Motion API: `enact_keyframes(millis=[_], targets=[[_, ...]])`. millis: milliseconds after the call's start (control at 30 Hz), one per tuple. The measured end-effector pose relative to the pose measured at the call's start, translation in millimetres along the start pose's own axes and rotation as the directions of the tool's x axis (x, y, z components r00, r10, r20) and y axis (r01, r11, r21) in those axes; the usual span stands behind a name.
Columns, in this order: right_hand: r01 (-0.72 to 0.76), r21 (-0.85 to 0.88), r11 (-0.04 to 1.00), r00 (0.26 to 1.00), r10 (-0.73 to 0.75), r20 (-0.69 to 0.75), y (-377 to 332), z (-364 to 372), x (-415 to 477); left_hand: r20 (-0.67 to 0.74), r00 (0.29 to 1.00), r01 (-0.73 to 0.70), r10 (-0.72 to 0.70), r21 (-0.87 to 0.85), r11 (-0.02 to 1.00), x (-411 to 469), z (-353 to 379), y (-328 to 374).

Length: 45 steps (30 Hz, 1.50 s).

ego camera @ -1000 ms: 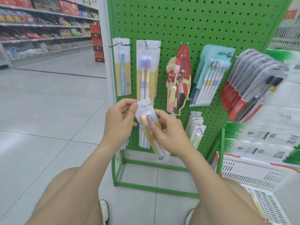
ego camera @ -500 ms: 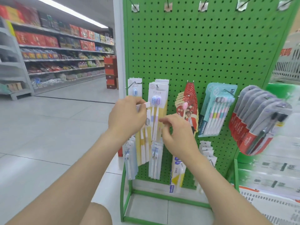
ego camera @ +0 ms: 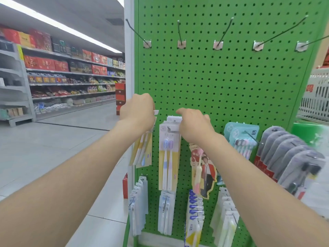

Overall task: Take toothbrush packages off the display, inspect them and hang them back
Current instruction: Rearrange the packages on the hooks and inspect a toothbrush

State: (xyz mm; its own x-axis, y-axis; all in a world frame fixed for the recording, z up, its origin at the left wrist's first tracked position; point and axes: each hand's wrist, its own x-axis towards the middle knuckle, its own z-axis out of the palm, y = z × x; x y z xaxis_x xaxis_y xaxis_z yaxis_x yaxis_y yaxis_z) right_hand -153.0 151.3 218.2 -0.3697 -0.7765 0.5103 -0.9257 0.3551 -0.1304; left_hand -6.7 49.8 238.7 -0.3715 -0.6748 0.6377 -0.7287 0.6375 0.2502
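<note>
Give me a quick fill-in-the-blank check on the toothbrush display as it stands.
1. The pegboard is coloured ___.
2. The left hand grips the top of a package with a ___ card.
3. The right hand is at the top of a hanging pack that shows ___ brushes.
Missing words: green; yellow; two.

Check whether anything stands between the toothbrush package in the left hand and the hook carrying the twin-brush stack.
Nothing visible does. The held package hangs from the left hand just left of the hook, whose tip shows bare. The right hand is at the stack's top right, off the hook.
</note>
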Motion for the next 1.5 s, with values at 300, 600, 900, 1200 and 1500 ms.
enact_keyframes(millis=[300, 600, 900, 1200, 1500], targets=[[0.047, 0.230, 0.972, 0.958, -0.109, 0.265, 14, 0, 20, 0.038, 0.988, -0.145, 0.148, -0.079, 0.986, 33, 34, 5], [0.059, 0.304, 0.951, 0.943, -0.153, 0.294, 23, -1, 24, 0.127, 0.957, -0.251, 0.262, -0.095, 0.963, 46, 58, 2], [-0.112, 0.298, 0.948, 0.993, 0.098, 0.059, 40, 1, 44, 0.451, 0.786, -0.311, 0.423, -0.303, 0.901, 65, 43, -2], [-0.015, 0.029, 0.999, 0.997, 0.013, 0.079, 42, 16, 62, 0.587, 0.696, -0.158, 0.414, -0.438, 0.885, 74, 49, 5], [0.070, -0.001, 0.998, 0.994, -0.069, 0.086, 38, 27, 80, 0.419, 0.843, -0.222, 0.338, -0.302, 0.927, 83, 68, 8]])
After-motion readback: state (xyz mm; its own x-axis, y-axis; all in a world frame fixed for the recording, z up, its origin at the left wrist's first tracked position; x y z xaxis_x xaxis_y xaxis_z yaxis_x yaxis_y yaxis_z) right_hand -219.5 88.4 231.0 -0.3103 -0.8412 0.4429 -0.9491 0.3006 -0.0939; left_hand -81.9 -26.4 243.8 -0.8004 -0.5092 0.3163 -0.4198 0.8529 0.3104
